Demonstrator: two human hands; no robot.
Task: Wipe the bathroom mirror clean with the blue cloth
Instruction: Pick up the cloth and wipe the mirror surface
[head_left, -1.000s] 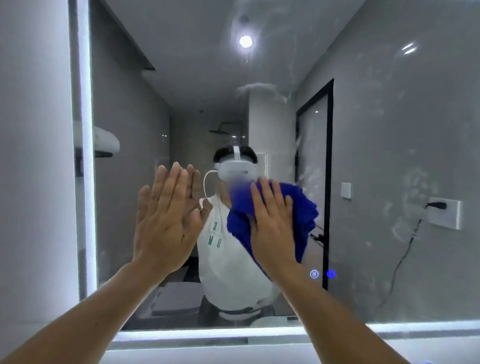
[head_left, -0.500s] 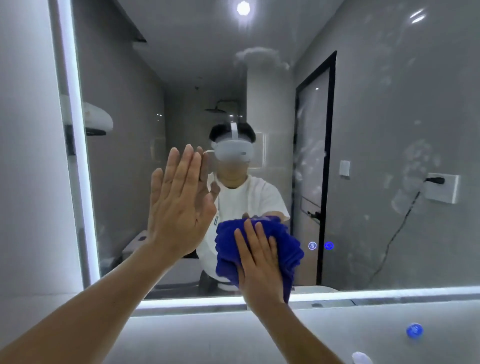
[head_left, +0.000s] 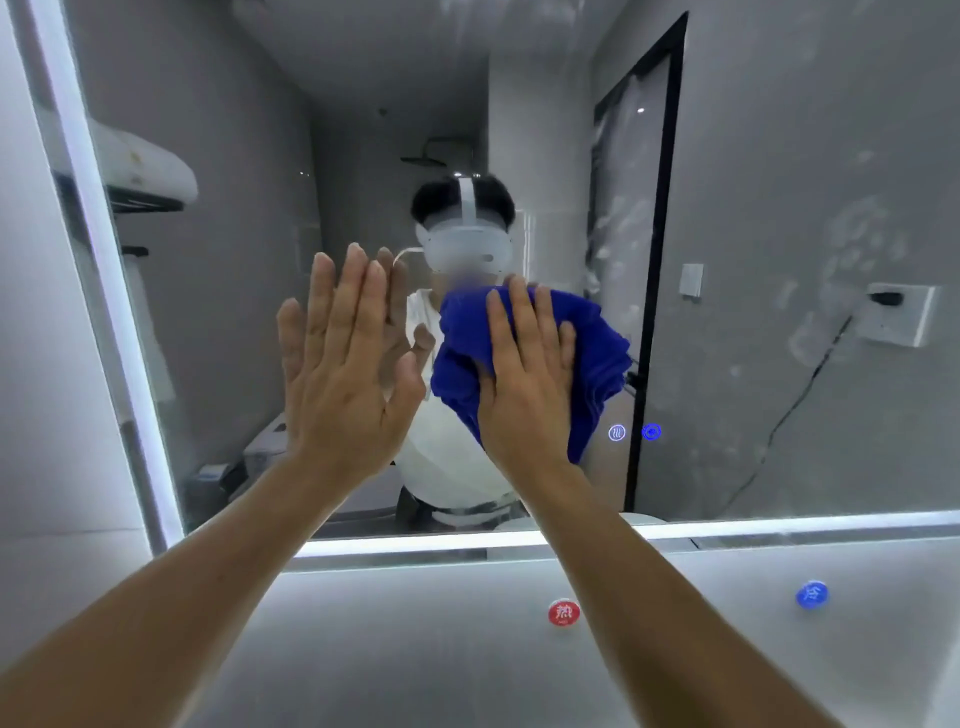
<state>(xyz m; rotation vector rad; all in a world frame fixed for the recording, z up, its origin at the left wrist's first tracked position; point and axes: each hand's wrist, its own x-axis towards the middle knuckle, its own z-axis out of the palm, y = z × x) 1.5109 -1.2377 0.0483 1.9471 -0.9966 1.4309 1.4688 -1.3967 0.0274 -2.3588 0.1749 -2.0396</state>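
The large lit bathroom mirror (head_left: 779, 156) fills most of the view and carries pale smears on its right half. A bunched blue cloth (head_left: 597, 353) lies against the glass near the middle. My right hand (head_left: 524, 379) presses flat on the cloth with fingers straight and pointing up. To its left my left hand (head_left: 348, 364) rests flat on the bare glass, fingers straight and together. The mirror reflects a person in a white shirt wearing a headset.
Two small glowing touch icons (head_left: 634, 432) sit on the glass just right of the cloth. Below the mirror's lit lower edge (head_left: 415, 545) is a grey wall with a red round marker (head_left: 564, 612) and a blue one (head_left: 812, 595). A white wall borders the mirror's left side.
My right hand has pushed the blue cloth back up the glass from near the mirror's lower edge to its middle. My left hand stays flat on the glass. The view has tilted down.
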